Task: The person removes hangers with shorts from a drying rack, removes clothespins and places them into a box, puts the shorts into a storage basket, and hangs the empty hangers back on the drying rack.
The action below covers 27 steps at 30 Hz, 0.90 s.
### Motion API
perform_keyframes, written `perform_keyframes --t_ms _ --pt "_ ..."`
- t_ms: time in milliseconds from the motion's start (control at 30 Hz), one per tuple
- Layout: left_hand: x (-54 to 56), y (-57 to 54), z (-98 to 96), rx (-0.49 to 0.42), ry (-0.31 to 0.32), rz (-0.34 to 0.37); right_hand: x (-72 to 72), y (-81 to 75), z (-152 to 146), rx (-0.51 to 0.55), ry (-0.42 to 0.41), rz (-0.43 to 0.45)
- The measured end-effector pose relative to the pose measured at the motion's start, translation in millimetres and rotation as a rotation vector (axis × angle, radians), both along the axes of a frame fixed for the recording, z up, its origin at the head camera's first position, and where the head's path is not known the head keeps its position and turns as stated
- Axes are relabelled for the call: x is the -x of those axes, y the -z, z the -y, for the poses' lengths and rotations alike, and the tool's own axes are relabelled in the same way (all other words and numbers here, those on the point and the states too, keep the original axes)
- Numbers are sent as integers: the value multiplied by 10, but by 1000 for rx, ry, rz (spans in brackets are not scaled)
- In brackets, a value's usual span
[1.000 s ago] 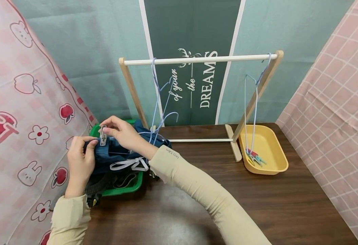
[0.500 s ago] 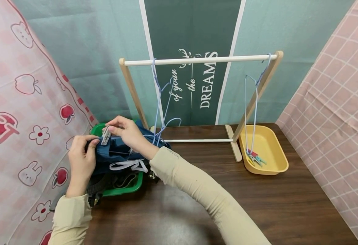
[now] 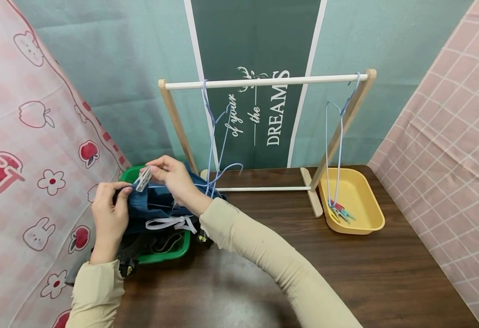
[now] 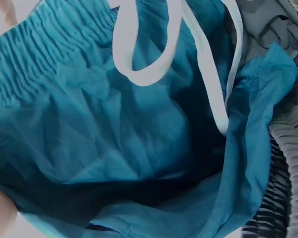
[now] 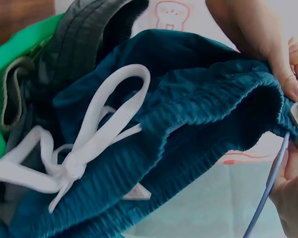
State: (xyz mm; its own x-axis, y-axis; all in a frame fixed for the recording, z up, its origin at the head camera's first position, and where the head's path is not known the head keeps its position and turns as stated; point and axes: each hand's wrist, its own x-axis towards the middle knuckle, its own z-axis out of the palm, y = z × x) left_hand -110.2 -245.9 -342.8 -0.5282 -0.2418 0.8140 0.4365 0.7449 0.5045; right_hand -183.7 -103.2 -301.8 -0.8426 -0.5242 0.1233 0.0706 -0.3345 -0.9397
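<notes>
Blue shorts (image 3: 139, 205) with a gathered elastic waistband and a white drawstring bow (image 5: 74, 166) lie over a green basket (image 3: 163, 257). My left hand (image 3: 110, 212) pinches the left end of the waistband between thumb and fingers. In my right hand (image 3: 175, 182) a clear clothespin (image 3: 143, 179) is pinched, tilted at that same waistband end. Whether its jaws bite the cloth cannot be told. A light-blue wire hanger (image 3: 215, 180) runs into the waist opening, its hook pointing right. Up close, the left wrist view shows the shorts (image 4: 104, 129) with the drawstring hanging.
Behind stands a wooden rack with a white rail (image 3: 264, 82); one blue hanger (image 3: 212, 132) hangs at its left, others at its right. A yellow tray (image 3: 372, 214) with several colored clothespins (image 3: 339, 211) sits at right. Dark clothes (image 5: 84, 34) fill the basket.
The clothespin has gone from upright to tilted, and my right hand has shifted slightly right with it. The loose hanger's hook has swung lower and right. My left hand keeps its place.
</notes>
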Motion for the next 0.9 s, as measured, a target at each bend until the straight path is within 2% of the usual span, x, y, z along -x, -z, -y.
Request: perform_keyframes --t_ms 133,200,400,600,733,900 --pt "-23 9 40 -53 -10 1 77 -19 -28 115 46 150" --pt "-39 9 62 -72 -23 9 99 -31 -53 135 47 181" --pt "-60 7 114 -100 -43 16 148 -103 -130 176 70 213" --pt "-55 51 191 -185 -61 37 203 -258 -286 206 122 253" --pt "-49 98 247 -225 -92 58 250 -336 -422 220 168 258" --pt "-57 117 267 -234 -142 94 333 -399 -644 235 234 249"
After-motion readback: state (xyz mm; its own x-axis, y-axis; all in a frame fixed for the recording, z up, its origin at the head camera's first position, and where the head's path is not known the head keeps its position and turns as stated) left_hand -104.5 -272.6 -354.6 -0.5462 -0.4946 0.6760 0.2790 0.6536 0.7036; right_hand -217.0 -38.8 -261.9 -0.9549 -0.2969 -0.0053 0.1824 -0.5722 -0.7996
